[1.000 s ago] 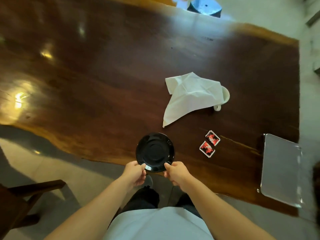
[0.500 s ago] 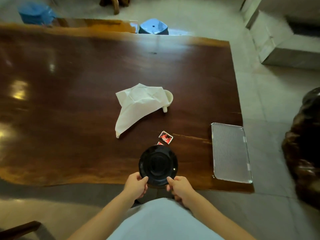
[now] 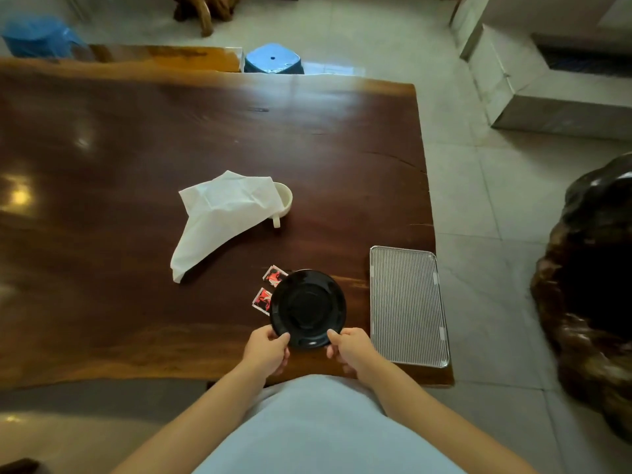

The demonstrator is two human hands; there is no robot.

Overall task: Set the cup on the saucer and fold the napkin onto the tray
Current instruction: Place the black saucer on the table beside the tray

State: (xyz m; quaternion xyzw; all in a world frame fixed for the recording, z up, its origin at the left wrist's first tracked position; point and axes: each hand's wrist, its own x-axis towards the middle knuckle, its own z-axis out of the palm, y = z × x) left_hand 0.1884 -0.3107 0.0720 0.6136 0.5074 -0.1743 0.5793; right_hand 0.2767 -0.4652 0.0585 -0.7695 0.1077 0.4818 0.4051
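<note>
Left hand (image 3: pixel 265 350) and right hand (image 3: pixel 349 348) both pinch the near rim of the black saucer (image 3: pixel 307 307), one on each side, fingers closed on the edge. Can't tell if the saucer rests on the counter (image 3: pixel 102 302) or is held just above it. It sits near the counter's front edge, just left of the ribbed metal tray (image 3: pixel 407 306), small gap between them. Two small red-and-white packets (image 3: pixel 273 276) lie at the saucer's left rim; the nearer one is partly covered by the saucer. Print on the packets is too small to read. Further back, well apart from the saucer: white cup (image 3: pixel 285 200), handle pointing toward the person, with the white napkin (image 3: pixel 219 217) draped over its left side and trailing down-left onto the counter, crumpled, unfolded. Napkin hides most of the cup's mouth. Tray is bare. No legible writing or brand anywhere. Beyond the far counter edge: blue stool (image 3: pixel 273 59) on the tiled floor, blue plastic bag (image 3: pixel 37 35) far left, dark carved wood piece (image 3: pixel 588 285) on the floor to the right.
</note>
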